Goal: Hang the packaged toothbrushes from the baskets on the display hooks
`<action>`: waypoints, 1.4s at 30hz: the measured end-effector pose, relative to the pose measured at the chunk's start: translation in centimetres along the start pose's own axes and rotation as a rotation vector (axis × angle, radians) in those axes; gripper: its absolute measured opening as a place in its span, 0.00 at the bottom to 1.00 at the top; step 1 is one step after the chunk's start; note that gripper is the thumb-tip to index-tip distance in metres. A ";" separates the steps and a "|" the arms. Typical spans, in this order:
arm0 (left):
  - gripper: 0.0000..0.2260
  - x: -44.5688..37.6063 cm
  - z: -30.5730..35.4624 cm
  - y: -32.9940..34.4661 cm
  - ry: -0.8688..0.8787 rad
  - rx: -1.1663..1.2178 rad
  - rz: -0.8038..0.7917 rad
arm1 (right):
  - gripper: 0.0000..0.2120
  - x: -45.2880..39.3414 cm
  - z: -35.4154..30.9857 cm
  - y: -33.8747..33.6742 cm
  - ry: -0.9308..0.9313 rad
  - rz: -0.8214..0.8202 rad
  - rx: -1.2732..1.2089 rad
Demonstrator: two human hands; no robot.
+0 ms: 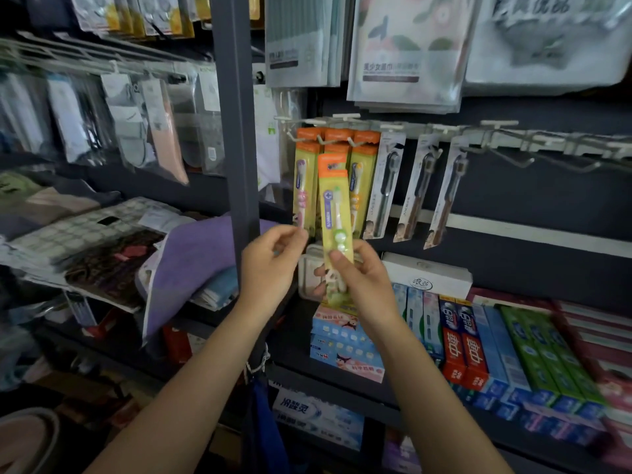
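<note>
Hands first: the right hand [359, 278] pinches the bottom of a green-and-orange packaged toothbrush [334, 206] between thumb and fingers, holding it upright, and more packs seem bunched lower in the same palm, though I cannot tell how many. The left hand [270, 268], just beside it, has its fingers curled with the tips near the pink pack [302, 186] hanging above; whether it pinches that pack's lower edge I cannot tell. This looks like the hanging step itself, with the pack raised but not yet on a hook. The next move, I judge, calls for lifting its orange header to the display hooks [323, 138] above the hands and threading the hole over a prong. Right of those, 3 dark toothbrush packs [420, 186] hang, then bare hooks. Below the right hand lie toothpaste boxes [465, 343] on a dark shelf; left of the left hand, a grey upright post [239, 131] and folded cloths. No baskets are visible.
</note>
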State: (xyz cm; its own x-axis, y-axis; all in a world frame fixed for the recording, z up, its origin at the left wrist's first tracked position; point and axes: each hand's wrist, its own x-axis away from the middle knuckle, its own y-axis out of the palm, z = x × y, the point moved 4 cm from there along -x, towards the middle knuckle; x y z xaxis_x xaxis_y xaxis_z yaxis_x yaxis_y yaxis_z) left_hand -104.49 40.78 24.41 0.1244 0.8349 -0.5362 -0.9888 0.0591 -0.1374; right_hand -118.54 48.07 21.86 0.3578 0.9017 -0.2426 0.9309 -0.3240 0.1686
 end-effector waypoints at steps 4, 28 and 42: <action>0.16 -1.1 2.2 -2.4 0.406 -0.292 0.338 | 0.08 -0.7 -1.4 -0.4 -0.069 0.096 0.015; 0.33 -5.9 -2.3 -2.5 0.141 -0.143 0.259 | 0.11 -4.3 3.2 2.0 0.112 0.225 0.042; 0.34 -1.5 -5.3 -3.8 -0.004 -0.394 -0.069 | 0.18 -2.7 6.6 0.8 0.328 0.253 0.154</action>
State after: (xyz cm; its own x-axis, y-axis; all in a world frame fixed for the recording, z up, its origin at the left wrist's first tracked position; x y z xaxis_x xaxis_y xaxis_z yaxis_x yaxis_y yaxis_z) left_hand -100.50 36.39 21.30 0.1883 0.8385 -0.5112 -0.8703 -0.0988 -0.4826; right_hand -118.26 43.46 16.33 0.5567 0.8237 0.1079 0.8260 -0.5627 0.0337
